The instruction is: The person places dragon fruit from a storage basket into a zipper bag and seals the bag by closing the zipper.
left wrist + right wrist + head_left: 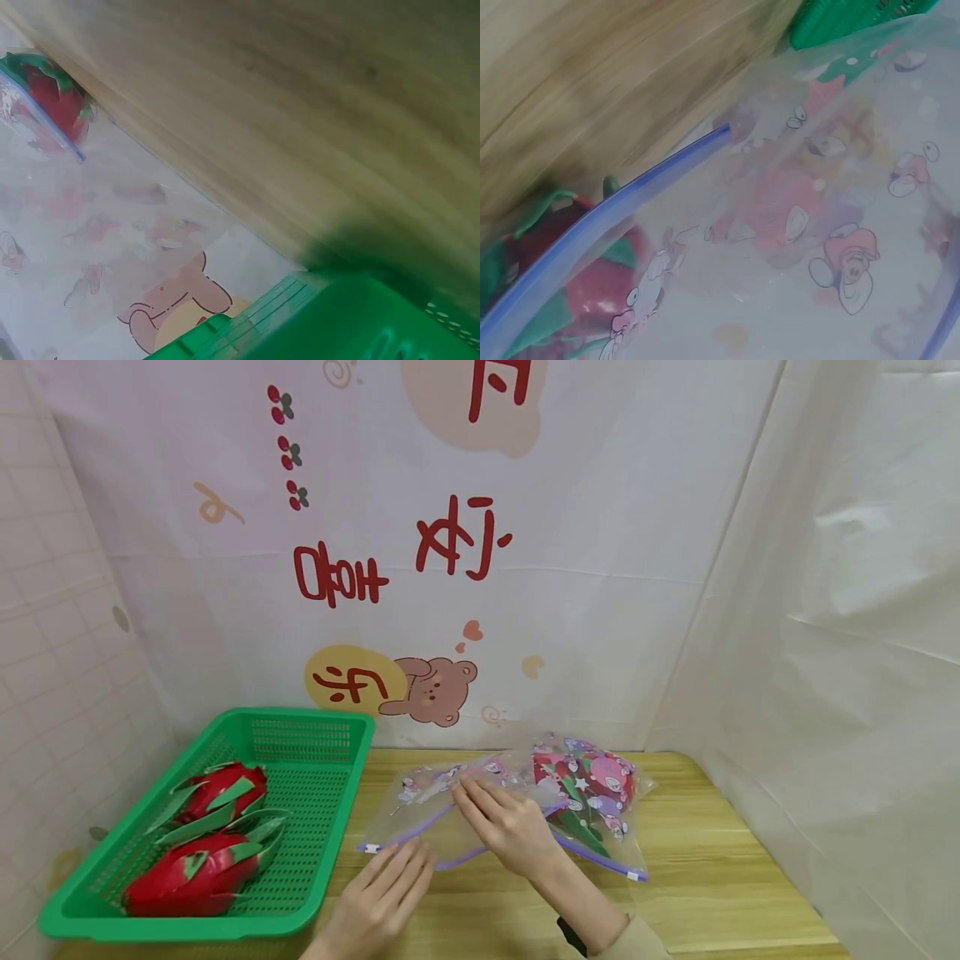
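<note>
A clear zip bag (pixel 420 802) with cartoon prints and purple zip edges lies on the table, its mouth gaping toward the person. My right hand (pixel 513 822) lies over the bag's mouth, fingers extended and close together on the film. At the near purple edge, my left hand (pixel 382 893) has its fingers extended, tips right by the white slider (pixel 372 848). Printed film (pixel 810 217) and a purple zip edge (pixel 622 195) fill much of the right wrist view. Neither hand appears in the wrist views.
On the left stands a green basket (pixel 348 793) with two red dragon fruits (pixel 191 872) with green leaves. A second zip bag (pixel 588 793) at the right holds a dragon fruit. The wooden table (pixel 720 868) meets a printed cloth backdrop (pixel 600 635).
</note>
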The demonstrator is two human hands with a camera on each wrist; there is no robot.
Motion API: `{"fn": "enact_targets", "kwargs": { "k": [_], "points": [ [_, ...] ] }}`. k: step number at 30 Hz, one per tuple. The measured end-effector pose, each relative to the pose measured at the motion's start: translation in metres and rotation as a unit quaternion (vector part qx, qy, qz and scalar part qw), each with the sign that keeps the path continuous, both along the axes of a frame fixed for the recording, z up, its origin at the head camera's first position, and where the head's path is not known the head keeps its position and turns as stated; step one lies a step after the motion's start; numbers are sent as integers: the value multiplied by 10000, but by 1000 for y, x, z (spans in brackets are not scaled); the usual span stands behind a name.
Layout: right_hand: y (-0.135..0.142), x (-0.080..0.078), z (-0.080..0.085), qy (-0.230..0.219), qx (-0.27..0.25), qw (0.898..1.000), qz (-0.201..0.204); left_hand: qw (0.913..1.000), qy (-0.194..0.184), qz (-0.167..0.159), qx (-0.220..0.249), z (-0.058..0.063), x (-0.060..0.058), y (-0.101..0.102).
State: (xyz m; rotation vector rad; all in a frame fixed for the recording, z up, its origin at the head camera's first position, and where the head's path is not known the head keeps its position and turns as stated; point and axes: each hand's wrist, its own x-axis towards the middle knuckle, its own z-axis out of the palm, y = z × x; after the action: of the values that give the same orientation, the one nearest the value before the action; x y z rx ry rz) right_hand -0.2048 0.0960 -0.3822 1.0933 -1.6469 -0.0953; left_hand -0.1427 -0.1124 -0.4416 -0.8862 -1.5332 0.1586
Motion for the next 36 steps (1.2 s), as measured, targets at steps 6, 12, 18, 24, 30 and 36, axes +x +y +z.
{"fn": "enact_targets", "kwargs": {
  "k": [6, 12, 18, 24, 30, 36],
  "points": [
    [2, -5, 1, 176, -118, 9998, -44, 9977, -569, 308, -197, -5, -1, 2],
    [3, -10, 8, 427, -272, 9986, -140, 9898, -1117, 860, -210, -11, -3, -4],
    [0, -8, 3, 467, -81, 9988, -77, 9864, -1344, 944, -55, -10, -6, -8],
    [-1, -7, -10, 302, 428, 9986, -106, 9842, -1540, 869, 119, -8, -8, -12],
    [0, -5, -9, -324, 340, 9987, 188, 9836, -1610, 799, 115, -11, -8, -12],
    [-2, -4, 3, -740, 2, 9972, 88, 9798, -1782, 885, -191, -16, -5, -10]
  ]
}}
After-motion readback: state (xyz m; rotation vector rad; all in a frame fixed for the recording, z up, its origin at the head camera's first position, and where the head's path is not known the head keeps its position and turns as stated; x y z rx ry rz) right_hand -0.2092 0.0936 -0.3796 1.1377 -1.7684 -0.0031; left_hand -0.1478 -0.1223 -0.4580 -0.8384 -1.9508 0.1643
